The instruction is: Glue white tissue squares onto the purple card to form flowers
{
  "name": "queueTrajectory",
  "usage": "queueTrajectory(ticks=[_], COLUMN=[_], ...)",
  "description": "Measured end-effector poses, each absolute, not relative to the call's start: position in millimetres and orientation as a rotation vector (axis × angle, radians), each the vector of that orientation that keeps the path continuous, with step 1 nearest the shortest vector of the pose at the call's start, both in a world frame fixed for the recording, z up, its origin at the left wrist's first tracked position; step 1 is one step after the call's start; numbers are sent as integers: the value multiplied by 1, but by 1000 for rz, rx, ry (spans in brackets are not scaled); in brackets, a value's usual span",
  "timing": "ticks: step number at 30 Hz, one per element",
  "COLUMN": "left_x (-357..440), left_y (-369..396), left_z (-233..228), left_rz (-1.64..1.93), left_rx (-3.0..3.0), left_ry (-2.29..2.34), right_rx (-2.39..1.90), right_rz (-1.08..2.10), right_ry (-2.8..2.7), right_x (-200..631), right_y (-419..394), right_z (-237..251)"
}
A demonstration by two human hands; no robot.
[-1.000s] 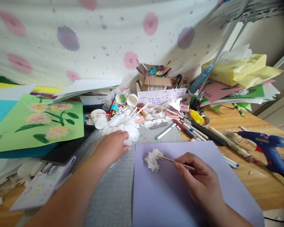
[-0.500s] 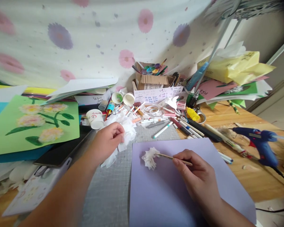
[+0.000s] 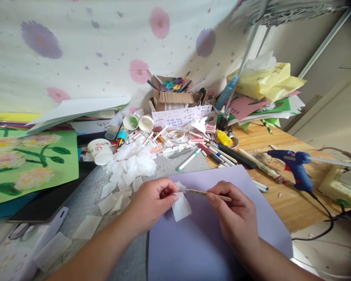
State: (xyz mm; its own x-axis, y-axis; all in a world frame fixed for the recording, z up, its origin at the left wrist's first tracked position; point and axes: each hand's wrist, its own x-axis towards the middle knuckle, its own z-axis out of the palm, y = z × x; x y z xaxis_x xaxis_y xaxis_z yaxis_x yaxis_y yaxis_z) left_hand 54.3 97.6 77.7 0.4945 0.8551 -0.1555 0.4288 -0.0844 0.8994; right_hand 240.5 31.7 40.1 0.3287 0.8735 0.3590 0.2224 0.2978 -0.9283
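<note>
**Tissue square held at the tip of a thin stick**

We see a small white tissue square (image 3: 181,207) over the near-left part of a lilac paper sheet (image 3: 210,242), meeting the tip of a thin wooden stick (image 3: 207,192). The left hand (image 3: 152,203) pinches the tissue between thumb and fingertips. The right hand (image 3: 236,214) has its fingers closed around the stick's other end. Behind lies a loose heap of tissue squares (image 3: 131,164) (some scattered on the grey cutting mat (image 3: 84,203)), and farther right, a blue glue gun (image 3: 292,162).
</note>
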Motion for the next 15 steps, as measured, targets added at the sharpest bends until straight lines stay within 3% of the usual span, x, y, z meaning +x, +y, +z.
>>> queueTrajectory(ticks=[15], left_x=[60], left_y=[98], left_z=[69], left_rz=[541], left_rx=[2236], left_ry=[1282], right_rx=[-1250], right_rz=[364], right_ry=[-1507], right_x=[235], right_y=[31], right_z=[60])
